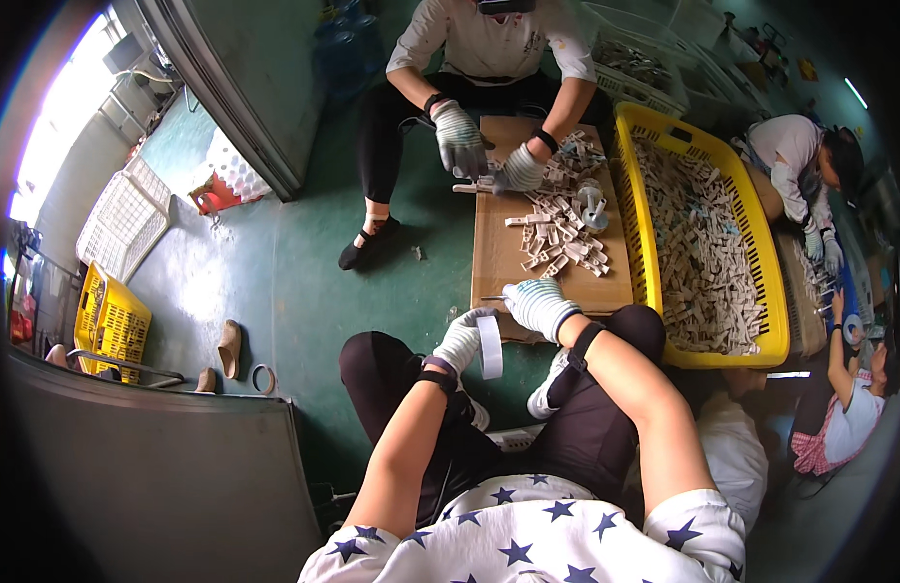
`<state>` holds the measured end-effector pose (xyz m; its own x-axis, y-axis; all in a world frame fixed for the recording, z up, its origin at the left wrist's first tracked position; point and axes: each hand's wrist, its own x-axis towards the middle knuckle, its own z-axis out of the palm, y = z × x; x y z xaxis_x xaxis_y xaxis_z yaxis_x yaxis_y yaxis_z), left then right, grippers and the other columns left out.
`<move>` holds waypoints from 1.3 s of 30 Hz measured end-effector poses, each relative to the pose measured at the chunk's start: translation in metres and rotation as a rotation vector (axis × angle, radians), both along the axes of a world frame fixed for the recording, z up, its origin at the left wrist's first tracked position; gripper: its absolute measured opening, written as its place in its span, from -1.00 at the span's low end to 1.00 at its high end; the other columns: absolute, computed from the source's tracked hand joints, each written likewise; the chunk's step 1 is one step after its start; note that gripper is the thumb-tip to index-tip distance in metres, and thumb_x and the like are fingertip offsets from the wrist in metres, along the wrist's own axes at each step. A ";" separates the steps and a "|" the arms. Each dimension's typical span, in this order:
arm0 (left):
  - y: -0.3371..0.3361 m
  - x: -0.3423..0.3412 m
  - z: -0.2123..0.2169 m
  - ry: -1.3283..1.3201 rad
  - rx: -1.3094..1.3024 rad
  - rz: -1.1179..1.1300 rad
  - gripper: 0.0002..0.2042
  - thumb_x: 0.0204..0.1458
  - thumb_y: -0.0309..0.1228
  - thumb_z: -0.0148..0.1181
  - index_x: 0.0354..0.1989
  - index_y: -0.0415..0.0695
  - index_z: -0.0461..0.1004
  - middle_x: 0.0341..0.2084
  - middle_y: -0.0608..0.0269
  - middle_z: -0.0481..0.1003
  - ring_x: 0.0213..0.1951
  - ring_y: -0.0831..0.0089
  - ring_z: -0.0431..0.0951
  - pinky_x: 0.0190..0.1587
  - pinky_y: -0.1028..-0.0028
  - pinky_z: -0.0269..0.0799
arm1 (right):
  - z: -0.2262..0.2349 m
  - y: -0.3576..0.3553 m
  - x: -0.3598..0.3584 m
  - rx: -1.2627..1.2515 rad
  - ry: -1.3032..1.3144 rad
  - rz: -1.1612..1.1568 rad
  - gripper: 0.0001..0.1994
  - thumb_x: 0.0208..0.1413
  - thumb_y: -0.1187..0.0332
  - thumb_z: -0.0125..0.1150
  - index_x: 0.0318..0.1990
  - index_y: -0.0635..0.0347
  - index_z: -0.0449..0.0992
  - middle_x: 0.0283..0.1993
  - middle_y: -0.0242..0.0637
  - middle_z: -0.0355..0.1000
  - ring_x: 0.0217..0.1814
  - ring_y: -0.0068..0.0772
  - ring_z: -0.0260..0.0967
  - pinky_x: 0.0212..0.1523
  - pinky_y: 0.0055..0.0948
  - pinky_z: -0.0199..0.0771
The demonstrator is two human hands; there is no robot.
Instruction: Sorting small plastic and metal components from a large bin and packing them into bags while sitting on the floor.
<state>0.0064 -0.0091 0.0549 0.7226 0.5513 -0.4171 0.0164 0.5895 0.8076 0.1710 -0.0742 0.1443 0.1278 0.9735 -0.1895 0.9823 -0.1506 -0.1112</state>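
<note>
My left hand [459, 342], in a striped work glove, is closed around a roll of whitish tape [490, 348] held upright over my knees. My right hand [541, 307], gloved too, is closed at the near edge of a cardboard sheet [498, 255]. From its fingertips a thin stick-like piece [491, 297] points left; its kind is too small to tell. Just beyond my right hand lies a pile of pale slotted plastic pieces [557, 236] on the cardboard. Another roll of tape [593, 209] stands among them.
Across the cardboard a seated person's gloved hands [459, 141] handle pieces. On the right stands a yellow crate [642, 243] full of similar pieces, with more people beyond. Slippers [229, 350], a ring [263, 379] and another yellow crate [119, 325] are at left.
</note>
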 end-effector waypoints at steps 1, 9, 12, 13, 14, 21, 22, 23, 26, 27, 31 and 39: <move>0.001 0.000 0.000 0.000 -0.003 0.004 -0.80 -0.01 -0.60 0.23 -0.19 -0.14 0.56 -0.37 0.41 0.54 -0.36 0.61 0.50 -0.30 0.58 0.46 | 0.001 0.000 -0.002 0.001 -0.031 0.015 -0.80 0.16 0.25 -0.09 -0.26 0.12 0.44 -0.40 -0.12 0.52 -0.32 -0.10 0.51 -0.33 -0.12 0.44; 0.001 -0.001 0.001 -0.046 -0.086 0.042 -0.82 -0.01 -0.55 0.26 -0.21 -0.14 0.56 -0.43 0.33 0.54 -0.43 0.54 0.52 -0.37 0.58 0.45 | 0.006 0.002 -0.007 -0.057 -0.160 0.051 -0.78 0.17 0.36 -0.19 -0.26 0.14 0.45 -0.41 -0.13 0.53 -0.35 -0.12 0.53 -0.39 -0.11 0.44; 0.001 0.000 0.000 -0.060 -0.043 0.051 -0.84 0.00 -0.52 0.26 -0.21 -0.16 0.55 -0.44 0.32 0.53 -0.46 0.54 0.50 -0.40 0.57 0.44 | 0.004 0.001 -0.006 -0.062 -0.118 0.041 -0.79 0.16 0.35 -0.17 -0.25 0.14 0.45 -0.40 -0.13 0.53 -0.34 -0.11 0.53 -0.37 -0.11 0.44; 0.001 0.000 0.000 -0.053 -0.044 0.063 -0.84 0.00 -0.52 0.26 -0.21 -0.16 0.55 -0.44 0.33 0.53 -0.46 0.54 0.50 -0.41 0.57 0.44 | 0.004 0.001 -0.007 -0.084 -0.112 0.048 -0.78 0.14 0.36 -0.16 -0.24 0.13 0.46 -0.36 -0.12 0.54 -0.30 -0.12 0.53 -0.36 -0.11 0.45; 0.000 0.000 -0.001 -0.051 -0.043 0.064 -0.84 0.00 -0.52 0.26 -0.21 -0.16 0.55 -0.44 0.33 0.53 -0.46 0.54 0.50 -0.41 0.57 0.44 | 0.004 0.000 -0.007 -0.107 -0.106 0.055 -0.78 0.13 0.38 -0.16 -0.23 0.13 0.47 -0.32 -0.11 0.55 -0.26 -0.13 0.54 -0.35 -0.11 0.46; 0.002 0.000 -0.004 -0.038 -0.065 0.042 -0.83 -0.01 -0.54 0.25 -0.21 -0.16 0.55 -0.42 0.31 0.54 -0.43 0.53 0.51 -0.39 0.57 0.45 | 0.006 -0.004 -0.010 -0.092 -0.143 0.051 -0.80 0.12 0.37 -0.13 -0.25 0.14 0.46 -0.37 -0.13 0.54 -0.30 -0.11 0.53 -0.32 -0.09 0.44; 0.003 0.000 -0.006 -0.039 -0.057 0.042 -0.83 -0.01 -0.56 0.25 -0.21 -0.17 0.55 -0.42 0.31 0.54 -0.42 0.53 0.51 -0.39 0.56 0.45 | 0.002 -0.002 -0.010 -0.072 -0.130 0.063 -0.80 0.11 0.37 -0.13 -0.25 0.14 0.47 -0.37 -0.14 0.54 -0.30 -0.12 0.53 -0.33 -0.10 0.45; 0.002 0.000 -0.007 -0.039 -0.056 0.040 -0.83 -0.01 -0.56 0.25 -0.21 -0.17 0.55 -0.42 0.31 0.54 -0.42 0.53 0.51 -0.39 0.56 0.45 | 0.002 -0.004 -0.010 -0.071 -0.130 0.061 -0.80 0.11 0.37 -0.13 -0.25 0.14 0.47 -0.37 -0.14 0.54 -0.30 -0.12 0.53 -0.33 -0.10 0.45; 0.001 -0.003 -0.006 -0.059 -0.103 0.054 -0.81 -0.04 -0.59 0.26 -0.22 -0.17 0.55 -0.40 0.29 0.55 -0.41 0.51 0.52 -0.37 0.54 0.47 | 0.002 -0.007 -0.013 -0.069 -0.135 0.051 -0.79 0.12 0.37 -0.15 -0.25 0.14 0.46 -0.39 -0.16 0.54 -0.34 -0.15 0.53 -0.35 -0.12 0.45; 0.002 -0.005 -0.006 -0.024 -0.040 0.015 -0.78 -0.02 -0.58 0.24 -0.17 -0.15 0.53 -0.41 0.34 0.54 -0.42 0.57 0.50 -0.37 0.54 0.47 | 0.002 -0.008 -0.013 -0.067 -0.134 0.051 -0.79 0.12 0.37 -0.15 -0.25 0.14 0.46 -0.39 -0.16 0.54 -0.34 -0.15 0.53 -0.35 -0.12 0.45; -0.016 -0.012 -0.006 0.060 -0.019 -0.148 -0.73 -0.02 -0.62 0.21 -0.11 -0.16 0.51 -0.39 0.38 0.53 -0.40 0.63 0.49 -0.34 0.54 0.46 | 0.002 -0.012 -0.012 -0.046 -0.158 0.052 -0.80 0.13 0.40 -0.14 -0.25 0.12 0.47 -0.38 -0.18 0.54 -0.32 -0.18 0.53 -0.36 -0.16 0.44; -0.016 -0.017 0.014 0.038 -0.066 -0.069 -0.73 -0.03 -0.67 0.19 -0.15 -0.12 0.54 -0.39 0.35 0.54 -0.41 0.57 0.50 -0.33 0.55 0.47 | -0.005 -0.028 0.020 0.191 0.131 -0.171 -0.78 0.09 0.24 -0.04 -0.31 0.12 0.51 -0.35 -0.09 0.52 -0.28 -0.02 0.49 -0.25 -0.07 0.45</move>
